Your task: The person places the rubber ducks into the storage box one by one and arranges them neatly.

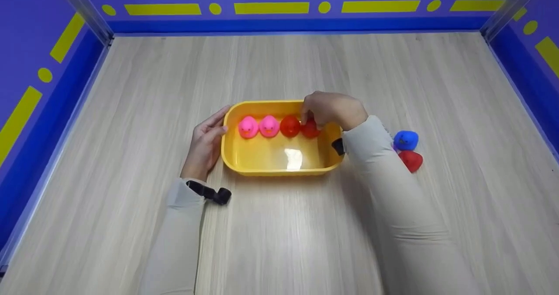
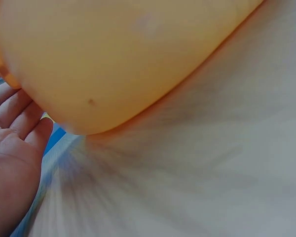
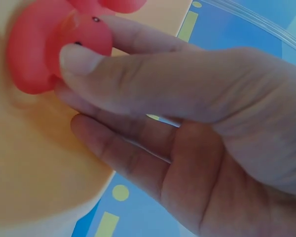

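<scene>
A yellow plastic tub (image 1: 281, 172) stands on the table. Along its far side, two pink rubber ducks (image 1: 258, 127) and a red rubber duck (image 1: 290, 126) sit in a row. My right hand (image 1: 334, 109) reaches in over the right part and pinches another red rubber duck (image 3: 84, 42) by its head between thumb and fingers, at the row's right end. At the tub's left end, my left hand (image 1: 206, 140) rests against the outside, thumb tip at the rim. Its fingers (image 2: 22, 111) lie fairly straight along the outer wall.
Right of the tub, beside the right sleeve, lie a blue rubber duck (image 1: 406, 140) and a red one (image 1: 411, 160), with a bit of something pink or purple mostly hidden by the sleeve. Blue-purple panels (image 1: 279, 24) with yellow marks border the wooden table (image 1: 279, 67).
</scene>
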A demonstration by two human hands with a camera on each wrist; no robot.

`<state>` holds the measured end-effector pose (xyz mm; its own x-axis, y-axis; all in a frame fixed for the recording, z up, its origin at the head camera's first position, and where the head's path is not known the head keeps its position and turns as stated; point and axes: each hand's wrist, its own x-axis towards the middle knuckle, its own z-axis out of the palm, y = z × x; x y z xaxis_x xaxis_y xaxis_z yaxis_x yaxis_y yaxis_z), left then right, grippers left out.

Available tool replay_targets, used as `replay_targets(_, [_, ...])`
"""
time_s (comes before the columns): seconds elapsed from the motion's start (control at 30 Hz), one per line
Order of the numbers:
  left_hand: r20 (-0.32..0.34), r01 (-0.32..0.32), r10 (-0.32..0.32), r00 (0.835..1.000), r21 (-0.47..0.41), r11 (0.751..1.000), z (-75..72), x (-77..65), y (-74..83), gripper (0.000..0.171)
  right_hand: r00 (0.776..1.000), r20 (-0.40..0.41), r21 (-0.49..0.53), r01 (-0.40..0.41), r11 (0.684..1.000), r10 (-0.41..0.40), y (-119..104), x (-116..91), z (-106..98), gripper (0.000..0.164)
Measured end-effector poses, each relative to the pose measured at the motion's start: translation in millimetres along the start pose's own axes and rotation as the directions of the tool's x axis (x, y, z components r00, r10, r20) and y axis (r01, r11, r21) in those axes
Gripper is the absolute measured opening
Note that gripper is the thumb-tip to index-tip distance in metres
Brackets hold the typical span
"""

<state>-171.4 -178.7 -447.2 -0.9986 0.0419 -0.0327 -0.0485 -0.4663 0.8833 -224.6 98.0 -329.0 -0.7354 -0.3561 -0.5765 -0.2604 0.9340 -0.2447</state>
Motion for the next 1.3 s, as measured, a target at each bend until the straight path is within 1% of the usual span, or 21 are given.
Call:
replay_targets(0.3, [0.006,-0.001,0.001,1.000,-0.004,1.000,0.6,-0.9,0.3,0.054,1.000,0.017,0.001,-0.020,1.000,0.020,-1,-1,0,0.039])
replay_targets(0.47, [0.015,-0.001,0.001,1.000,0.004,1.000,0.9,0.0,1.4,0.054,1.000,0.017,-0.018,0.018,1.000,-0.017,2,0,-1,0.038])
replay_targets(0.67, [0.013,-0.005,0.005,1.000,0.001,1.000,0.6,0.2,0.9,0.054,0.999,0.006,0.026,0.044,0.999,-0.044,6,-2,-1,0.043])
replay_targets(0.73, [0.010,-0.003,0.003,1.000,-0.005,1.000,0.5,-0.5,0.8,0.054,0.999,-0.003,0.026,0.054,0.998,-0.054,6,-3,-1,0.044])
replay_targets(0.87, [-0.002,0.001,-0.001,1.000,-0.018,1.000,0.5,-1.2,0.1,0.054,0.995,-0.032,0.011,0.095,0.995,-0.095,8,-5,0,0.043])
replay_targets(1.03, [-0.011,0.002,-0.002,1.000,-0.020,1.000,0.5,-0.6,-0.8,0.054,0.985,-0.088,0.012,0.151,0.988,-0.149,13,-9,1,0.041])
replay_targets(1.17, [-0.013,0.003,-0.004,1.000,-0.018,1.000,0.8,-0.3,-0.7,0.054,0.972,-0.149,0.012,0.184,0.983,-0.180,20,-14,2,0.040])
replay_targets(1.3, [-0.011,0.003,-0.003,1.000,-0.010,1.000,1.2,-0.5,-0.1,0.054,0.952,-0.201,0.008,0.237,0.972,-0.230,28,-20,5,0.038])
